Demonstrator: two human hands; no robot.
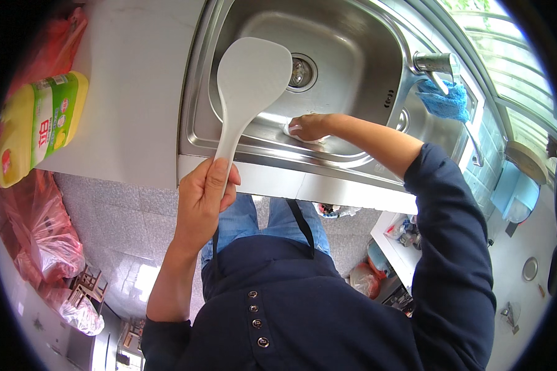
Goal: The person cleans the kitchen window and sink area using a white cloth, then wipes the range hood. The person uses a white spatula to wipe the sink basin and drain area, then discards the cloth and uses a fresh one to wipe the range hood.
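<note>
My left hand [204, 199] grips the handle of a large white rice paddle [255, 74], its broad head raised over the left part of a stainless steel sink [348, 60]. Down in the basin, near its front wall, my right hand [311, 127] is closed on a white cloth or pad [291, 131], most of it hidden by the fingers. The drain [301, 72] lies beyond my right hand, partly behind the paddle's edge.
A chrome faucet [434, 62] stands at the sink's right, with a blue cloth [443, 99] hanging by it. A yellow detergent jug [42, 127] is on the white counter [125, 92] at left, near red plastic bags [42, 227]. Light-blue holder [515, 192] on the right wall.
</note>
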